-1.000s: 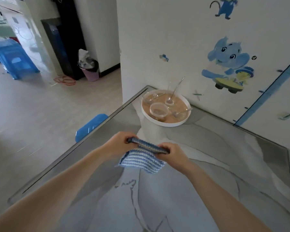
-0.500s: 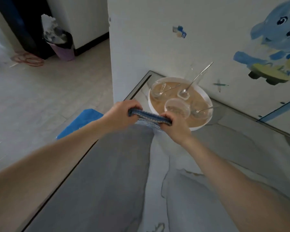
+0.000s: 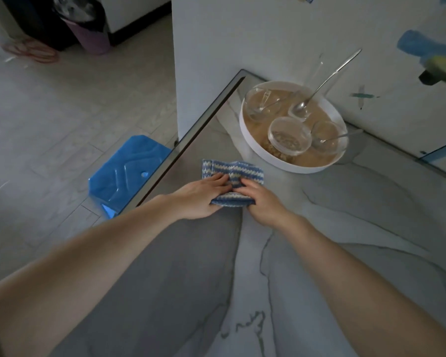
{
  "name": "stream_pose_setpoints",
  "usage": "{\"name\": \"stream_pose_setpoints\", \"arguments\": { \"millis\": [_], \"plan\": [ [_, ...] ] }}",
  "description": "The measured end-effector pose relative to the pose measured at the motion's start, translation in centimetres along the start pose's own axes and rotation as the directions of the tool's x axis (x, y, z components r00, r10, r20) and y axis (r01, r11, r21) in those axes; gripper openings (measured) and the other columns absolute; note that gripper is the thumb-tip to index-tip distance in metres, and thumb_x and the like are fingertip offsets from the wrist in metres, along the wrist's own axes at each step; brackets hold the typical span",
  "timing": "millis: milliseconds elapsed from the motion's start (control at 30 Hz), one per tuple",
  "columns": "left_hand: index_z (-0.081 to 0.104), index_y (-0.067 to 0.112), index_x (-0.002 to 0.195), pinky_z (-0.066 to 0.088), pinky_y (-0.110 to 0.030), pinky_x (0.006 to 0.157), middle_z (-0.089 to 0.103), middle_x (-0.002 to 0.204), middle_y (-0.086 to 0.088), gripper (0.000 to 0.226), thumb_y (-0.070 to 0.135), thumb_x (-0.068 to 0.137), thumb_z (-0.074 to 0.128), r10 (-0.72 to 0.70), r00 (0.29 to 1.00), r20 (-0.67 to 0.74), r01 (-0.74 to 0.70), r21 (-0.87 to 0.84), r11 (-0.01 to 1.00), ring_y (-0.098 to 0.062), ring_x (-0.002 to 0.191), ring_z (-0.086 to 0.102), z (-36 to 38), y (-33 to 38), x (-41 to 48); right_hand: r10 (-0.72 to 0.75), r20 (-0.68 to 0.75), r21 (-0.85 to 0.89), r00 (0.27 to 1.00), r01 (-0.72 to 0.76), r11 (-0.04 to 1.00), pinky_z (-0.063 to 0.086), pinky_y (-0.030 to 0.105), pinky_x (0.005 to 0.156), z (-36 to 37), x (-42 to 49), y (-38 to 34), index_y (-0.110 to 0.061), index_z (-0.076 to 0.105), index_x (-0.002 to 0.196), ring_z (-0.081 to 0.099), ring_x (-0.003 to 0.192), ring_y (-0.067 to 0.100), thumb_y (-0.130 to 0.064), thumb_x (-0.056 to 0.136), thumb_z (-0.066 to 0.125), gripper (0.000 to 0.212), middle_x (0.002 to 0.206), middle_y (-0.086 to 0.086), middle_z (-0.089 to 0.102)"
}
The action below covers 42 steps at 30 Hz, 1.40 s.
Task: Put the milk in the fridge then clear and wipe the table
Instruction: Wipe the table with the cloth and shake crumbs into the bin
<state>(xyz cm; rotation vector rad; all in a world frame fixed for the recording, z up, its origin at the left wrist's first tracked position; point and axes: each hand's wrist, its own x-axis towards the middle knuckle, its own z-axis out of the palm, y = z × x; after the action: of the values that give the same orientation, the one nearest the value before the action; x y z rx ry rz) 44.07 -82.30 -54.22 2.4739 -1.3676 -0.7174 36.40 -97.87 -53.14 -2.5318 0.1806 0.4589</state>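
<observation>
A blue-and-white striped cloth (image 3: 233, 169) lies folded on the grey marble table (image 3: 345, 228), close to the table's far left corner. My left hand (image 3: 200, 195) rests on the cloth's near left part with fingers laid over it. My right hand (image 3: 262, 200) grips the cloth's near right edge, thumb tucked under. Just beyond the cloth stands a round white tray (image 3: 258, 148) holding several clear glass bowls (image 3: 289, 135) and metal spoons (image 3: 327, 81). No milk or fridge shows in this view.
A white wall (image 3: 242, 34) with cartoon stickers runs behind the tray. A blue plastic stool (image 3: 126, 171) stands on the floor beside the table's left edge. A pink waste bin (image 3: 88, 29) and a red cable coil (image 3: 31, 51) sit far back left.
The cloth, held up stretched between both hands before, now lies flat on the table with both hands pressing on it. The view has tilted down and closer to the tray.
</observation>
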Motion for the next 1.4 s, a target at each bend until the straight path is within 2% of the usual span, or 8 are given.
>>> {"name": "stream_pose_setpoints", "arguments": {
  "millis": [333,467,833,967,1100,1200,1300,1400],
  "plan": [
    [0.021,0.022,0.146,0.008,-0.023,0.115,0.009,0.157,0.000,0.052,0.036,0.098,0.034,0.023,0.996,0.090,-0.019,-0.045,0.999,-0.013,0.145,0.003,5.1,7.4,-8.2,-0.065,0.156,0.079,0.986,0.053,0.995,0.019,0.008,0.095,2.7,-11.2,-0.8,-0.001,0.052,0.125,0.034,0.135,0.024,-0.010,0.086,0.043,0.040,0.144,0.014,0.038],
    [0.026,0.020,0.145,0.011,-0.023,0.114,0.014,0.156,-0.001,0.050,0.032,0.098,0.036,0.042,0.995,0.093,-0.036,-0.073,0.997,-0.014,0.145,0.007,7.1,12.1,-10.7,-0.077,0.174,0.082,0.982,0.064,0.995,0.023,0.012,0.095,3.3,-16.8,-0.3,-0.004,0.055,0.124,0.038,0.132,0.024,-0.027,0.072,0.029,0.062,0.141,0.014,0.043],
    [0.040,0.018,0.137,0.034,-0.035,0.103,0.035,0.147,-0.004,0.043,0.033,0.097,0.035,0.044,0.980,0.196,-0.015,-0.149,0.989,-0.023,0.135,0.031,13.3,23.6,-12.3,0.050,0.123,0.009,0.991,-0.052,0.999,0.028,0.020,0.102,4.9,-28.5,6.3,-0.012,0.057,0.123,0.038,0.133,0.019,0.006,0.085,0.039,0.045,0.143,0.004,0.042],
    [0.049,0.016,0.125,0.042,-0.032,0.091,0.056,0.127,-0.011,0.033,0.028,0.096,0.039,-0.024,0.962,0.272,0.105,-0.288,0.952,-0.028,0.113,0.054,12.1,27.2,-12.0,0.156,0.172,0.008,0.973,-0.160,0.987,0.036,0.024,0.073,3.7,-30.4,8.9,-0.011,0.062,0.108,0.056,0.106,0.023,0.008,0.079,0.036,0.044,0.117,0.012,0.062],
    [0.053,0.009,0.116,0.043,-0.030,0.082,0.060,0.116,-0.015,0.029,0.009,0.089,0.041,-0.127,0.989,0.072,0.146,-0.407,0.902,-0.029,0.106,0.057,8.1,28.0,-10.9,0.126,0.034,0.120,0.991,-0.130,0.984,0.032,0.021,0.067,0.0,-28.6,8.7,-0.001,0.065,0.096,0.057,0.093,0.021,0.005,0.074,0.040,0.034,0.096,0.012,0.065],
    [0.057,0.009,0.112,0.041,-0.027,0.078,0.063,0.109,-0.015,0.034,-0.001,0.084,0.040,-0.217,0.966,-0.138,0.118,-0.513,0.850,-0.027,0.103,0.058,4.9,26.4,-9.2,0.073,-0.079,0.176,0.994,-0.058,0.983,0.035,0.017,0.065,-3.2,-25.5,6.7,-0.020,0.061,0.076,0.054,0.086,0.022,0.004,0.076,0.041,0.031,0.078,0.001,0.061],
    [0.057,0.013,0.113,0.044,-0.027,0.083,0.064,0.107,-0.010,0.035,-0.002,0.086,0.040,-0.263,0.924,-0.280,0.075,-0.540,0.839,-0.024,0.100,0.059,1.8,23.4,-7.0,-0.013,-0.234,0.185,0.972,0.058,0.981,0.042,0.028,0.085,-5.4,-21.1,5.1,-0.011,0.066,0.101,0.056,0.100,0.025,-0.004,0.075,0.040,0.038,0.103,0.011,0.067],
    [0.055,0.016,0.115,0.048,-0.030,0.086,0.063,0.110,-0.006,0.032,0.001,0.089,0.044,-0.245,0.894,-0.375,0.044,-0.471,0.881,-0.020,0.100,0.059,-0.3,19.7,-4.6,-0.062,-0.318,0.151,0.946,0.115,0.982,0.039,0.029,0.085,-6.6,-16.2,3.9,-0.005,0.063,0.108,0.056,0.105,0.029,0.008,0.079,0.043,0.038,0.111,0.017,0.064]
  ]
}}
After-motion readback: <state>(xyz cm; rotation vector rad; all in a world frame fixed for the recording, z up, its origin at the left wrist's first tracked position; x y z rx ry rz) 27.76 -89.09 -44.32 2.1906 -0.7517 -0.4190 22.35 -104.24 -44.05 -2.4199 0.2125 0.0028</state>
